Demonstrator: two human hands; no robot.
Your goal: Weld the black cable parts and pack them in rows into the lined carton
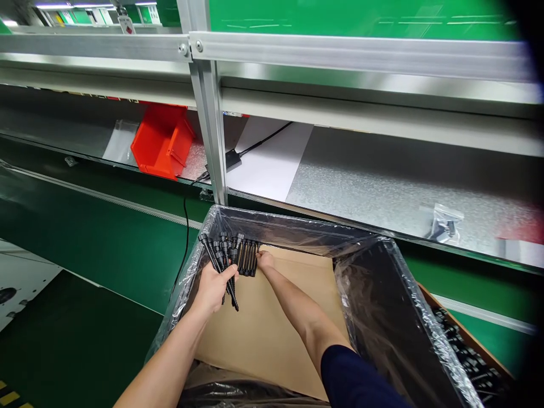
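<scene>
Left grip (212,286) is closed round a bunch of black rods (233,296), thumb across them, ends fanned unevenly. Right grip (266,260) is at the right end of the row of black rods (247,258); can't tell if it's pinching one or just steadying. Row is between both grips, on the cardboard sheet (272,323), by the far wall of the plastic-lined box (306,226).

Risks: bunch is held mid-length, so a loosened thumb could spill rods crosswise below left grip. Row might spread if right fingertips come off too soon. Crinkled film (185,292) left of left grip could snag a rod end.

Hard to see: left fingers under the bunch, so no rod count. Bunch and row overlap, black on black. Dark parts (465,356) in the carton (467,332), well right of both grips, are partly cut off, too dim to identify.
</scene>
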